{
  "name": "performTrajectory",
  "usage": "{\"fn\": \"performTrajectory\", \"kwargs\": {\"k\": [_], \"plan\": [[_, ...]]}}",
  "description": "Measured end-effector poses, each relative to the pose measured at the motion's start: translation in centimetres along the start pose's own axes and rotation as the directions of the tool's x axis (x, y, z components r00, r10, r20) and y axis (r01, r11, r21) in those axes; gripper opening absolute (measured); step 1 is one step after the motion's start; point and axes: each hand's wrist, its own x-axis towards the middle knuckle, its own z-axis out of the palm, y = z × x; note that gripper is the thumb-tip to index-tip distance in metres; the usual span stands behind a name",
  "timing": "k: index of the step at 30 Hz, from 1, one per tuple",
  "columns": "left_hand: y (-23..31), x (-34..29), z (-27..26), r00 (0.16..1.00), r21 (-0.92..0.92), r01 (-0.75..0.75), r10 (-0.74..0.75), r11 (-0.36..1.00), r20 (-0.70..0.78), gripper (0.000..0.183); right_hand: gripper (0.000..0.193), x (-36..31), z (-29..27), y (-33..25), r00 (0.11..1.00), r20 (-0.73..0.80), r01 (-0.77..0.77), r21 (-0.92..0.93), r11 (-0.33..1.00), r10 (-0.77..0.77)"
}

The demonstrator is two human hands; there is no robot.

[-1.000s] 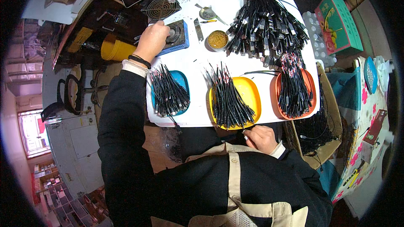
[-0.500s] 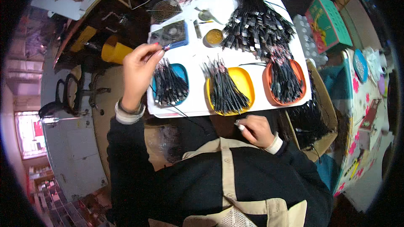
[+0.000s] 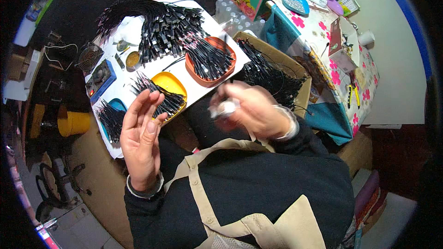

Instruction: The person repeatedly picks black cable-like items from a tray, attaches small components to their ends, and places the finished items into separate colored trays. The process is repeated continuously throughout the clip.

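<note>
My left hand (image 3: pixel 142 143) is raised palm up before the table's front edge, its fingers apart and nothing between them. Close behind it lie the blue tray (image 3: pixel 118 104) and the yellow tray (image 3: pixel 170 82), each with a bundle of short black cables (image 3: pixel 110 122) with stripped pinkish ends. My right hand (image 3: pixel 256 110) hangs by the table's right front corner, smeared by motion. Something whitish and shiny shows at its thumb and fingertips; I cannot tell whether it is held or worn. Nearest to this hand is the orange-red tray (image 3: pixel 198 79), also filled with cables.
A large heap of black cables (image 3: pixel 168 30) covers the back of the white table, near a small tin (image 3: pixel 133 59) and a blue device (image 3: pixel 100 80). At right stand a cardboard box (image 3: pixel 302 71) of cables and a flower-patterned table (image 3: pixel 334 94). Plastic bottles (image 3: pixel 233 16) stand behind.
The view has swung right. My left hand has come back from the blue device, and its pinched fingers have opened. My right hand has risen from below the table edge and is moving.
</note>
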Motion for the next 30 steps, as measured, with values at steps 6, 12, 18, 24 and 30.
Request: {"fn": "performTrajectory", "kwargs": {"k": [6, 12, 18, 24, 30], "plan": [[-2.4, -1.1, -4.6, 0.982, 0.325, 0.188, -0.167, 0.927, -0.091, 0.027, 0.025, -6.6, -11.5, -3.5, 0.753, -0.615, -0.35, -0.072, 0.934, 0.235], [-4.9, -3.2, -10.8, 0.922, 0.573, 0.192, 0.054, 0.797, -0.384, 0.017, 0.029, -3.1, -16.5, 13.4, 0.709, -0.417, -0.705, -0.387, 0.594, 0.569], [-4.2, 0.5, -16.8, 0.82, 0.88, 0.301, 0.372, 0.367, -0.435, 0.013, 0.034, -3.3, -16.2, 28.6, 0.788, -0.432, -0.594, -0.719, 0.361, 0.438], [-4.4, 6.0, -20.3, 0.86, 0.933, 0.357, 0.374, 0.043, -0.347, 0.018, 0.028, -5.0, -16.8, 23.9, 0.695, -0.679, -0.708, -0.59, 0.388, 0.236], [-5.0, 10.2, -22.0, 0.83, 0.89, 0.446, 0.417, -0.098, -0.37, 0.024, 0.023, -3.2, -12.6, 16.6, 0.715, -0.672, -0.648, -0.533, 0.543, 0.194]]}}
